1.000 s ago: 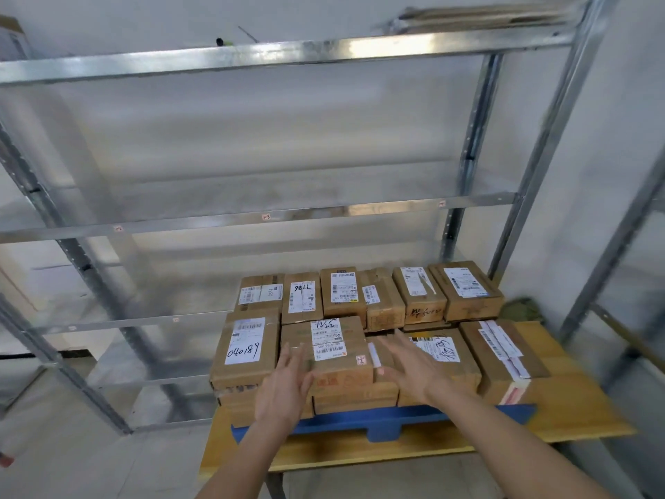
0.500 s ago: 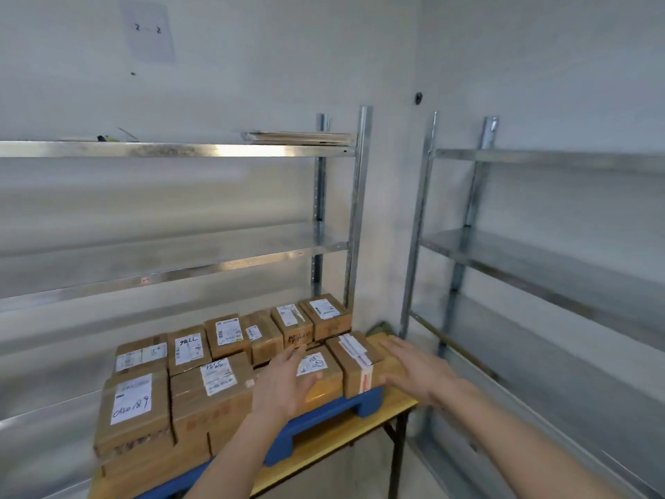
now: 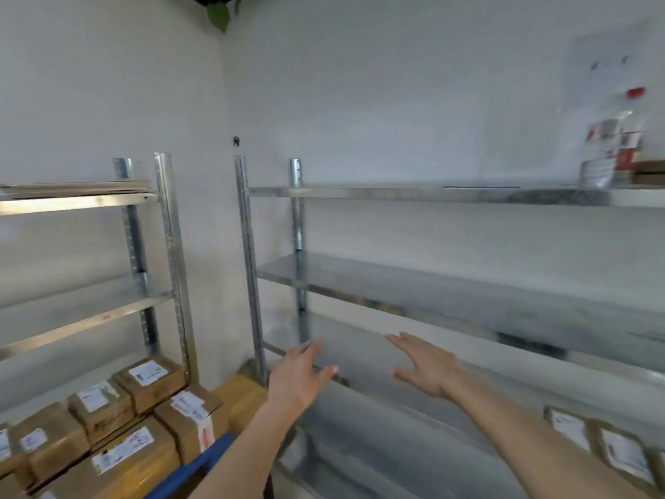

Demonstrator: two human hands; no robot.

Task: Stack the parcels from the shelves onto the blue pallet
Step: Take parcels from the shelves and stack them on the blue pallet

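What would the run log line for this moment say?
phase: between parcels | left hand: open, empty | right hand: open, empty | stacked parcels on blue pallet | next parcels on shelf, lower right

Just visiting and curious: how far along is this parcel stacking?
Done: many cardboard parcels sit stacked on the blue pallet. In hand: nothing; the left hand and right hand are open. Left: a few parcels on the right shelf, lower right.

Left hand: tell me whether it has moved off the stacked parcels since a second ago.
Yes. The left hand has swung right, off the parcels, toward the right-hand shelf rack.
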